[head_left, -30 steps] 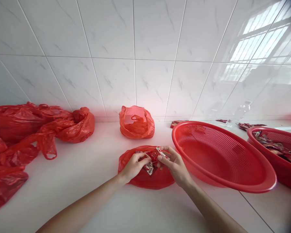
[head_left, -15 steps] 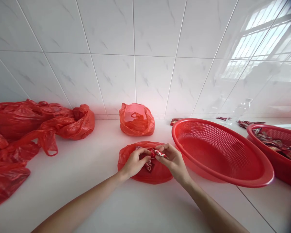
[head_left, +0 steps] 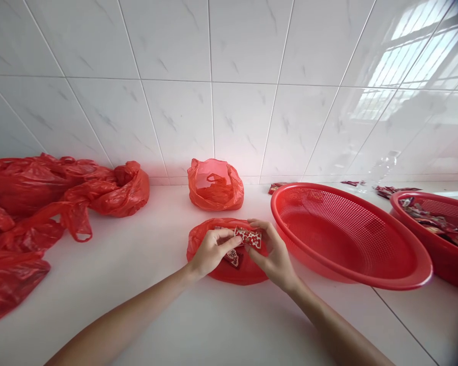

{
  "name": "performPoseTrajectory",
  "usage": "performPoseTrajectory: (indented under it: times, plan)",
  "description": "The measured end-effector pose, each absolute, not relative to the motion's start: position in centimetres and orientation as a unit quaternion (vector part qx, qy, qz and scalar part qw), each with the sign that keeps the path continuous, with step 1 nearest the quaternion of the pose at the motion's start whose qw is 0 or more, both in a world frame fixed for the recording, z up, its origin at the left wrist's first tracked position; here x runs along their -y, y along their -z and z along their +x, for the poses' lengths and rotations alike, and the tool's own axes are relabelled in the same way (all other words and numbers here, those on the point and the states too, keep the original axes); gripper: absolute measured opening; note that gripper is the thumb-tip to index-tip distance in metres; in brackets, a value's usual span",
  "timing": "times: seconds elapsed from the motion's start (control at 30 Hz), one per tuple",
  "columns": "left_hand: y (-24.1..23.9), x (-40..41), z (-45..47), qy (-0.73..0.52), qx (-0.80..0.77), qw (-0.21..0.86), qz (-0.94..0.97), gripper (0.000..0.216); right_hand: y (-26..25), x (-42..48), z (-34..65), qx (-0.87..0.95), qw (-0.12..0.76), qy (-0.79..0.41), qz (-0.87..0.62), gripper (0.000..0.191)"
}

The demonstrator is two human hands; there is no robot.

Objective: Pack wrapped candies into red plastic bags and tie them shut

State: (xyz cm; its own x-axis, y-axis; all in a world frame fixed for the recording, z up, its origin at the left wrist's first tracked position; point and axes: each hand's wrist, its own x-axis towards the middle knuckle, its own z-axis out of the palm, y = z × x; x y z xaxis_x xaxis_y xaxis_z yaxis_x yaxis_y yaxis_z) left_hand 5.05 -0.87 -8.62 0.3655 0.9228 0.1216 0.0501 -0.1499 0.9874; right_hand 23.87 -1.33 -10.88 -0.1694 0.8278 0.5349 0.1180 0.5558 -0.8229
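Observation:
A small red-and-white patterned candy packet (head_left: 249, 238) is held between my two hands above an opened red plastic bag (head_left: 248, 274). My left hand (head_left: 212, 250) pinches its left end between thumb and fingers. On the right end, the fingers and thumb of my right hand (head_left: 273, 254) grip it. Below the hands, a dark red wrapped packet with white lettering (head_left: 232, 257) lies in the bag. Part of the bag's contents is hidden behind my hands.
Right of my hands stands a large red plastic basket (head_left: 336, 239); beyond it, another red basket (head_left: 442, 223) holds several wrapped packets. A red bag (head_left: 216, 185) sits near the tiled wall. Several red bags (head_left: 61, 193) lie at left. A clear bottle (head_left: 385, 168) stands at the back right.
The packet has been turned so its broad patterned face shows; before, it was tilted and narrower. Both hands remain over the bag, and the view has tilted slightly.

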Motion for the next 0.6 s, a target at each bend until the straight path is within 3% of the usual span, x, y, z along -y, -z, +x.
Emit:
performPoseTrajectory:
  times: [0.07, 0.23, 0.6]
  plan:
    - [8.1, 0.9, 4.9, -0.424, -0.385, 0.512, 0.640, 0.026, 10.5, 1.5, 23.8, 0.670, 0.543, -0.387, -0.328, 0.045]
    - [7.3, 0.8, 4.5, -0.437, -0.405, 0.475, 0.648, 0.027, 9.6, 1.7, 23.5, 0.611, 0.528, -0.499, -0.315, 0.020]
    - [7.1, 1.0, 4.5, -0.449, -0.409, 0.470, 0.641, 0.032, 9.0, 1.8, 23.7, 0.594, 0.463, -0.569, -0.330, 0.026]
